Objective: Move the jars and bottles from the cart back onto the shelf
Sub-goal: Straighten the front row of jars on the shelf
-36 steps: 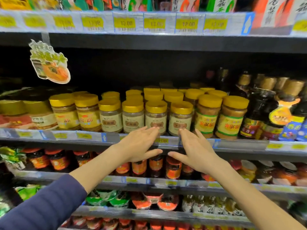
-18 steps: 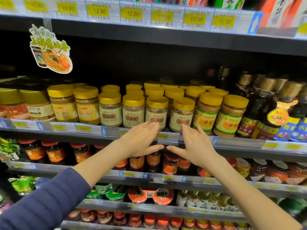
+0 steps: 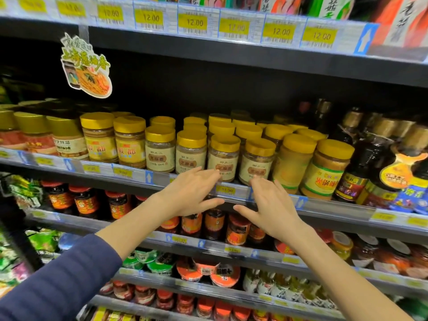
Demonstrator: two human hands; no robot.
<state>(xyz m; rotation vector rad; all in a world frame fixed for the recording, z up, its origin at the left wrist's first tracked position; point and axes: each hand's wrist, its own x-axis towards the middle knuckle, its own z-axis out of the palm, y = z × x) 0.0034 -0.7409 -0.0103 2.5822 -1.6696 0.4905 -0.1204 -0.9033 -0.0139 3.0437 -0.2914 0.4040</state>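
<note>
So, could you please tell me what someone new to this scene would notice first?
Two bare hands, the left hand and the right hand, reach with spread fingers and hold nothing, just in front of a row of yellow-lidded jars on the middle shelf. Above them runs a strip of yellow 12.00 price tags, and a noodle-picture sign hangs at the upper left.

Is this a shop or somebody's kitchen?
Most likely a shop, a grocery aisle. Yellow price tags run along the shelf edges, rows of identical yellow-lidded jars fill the shelf, and a paper advert sign hangs above.
</note>
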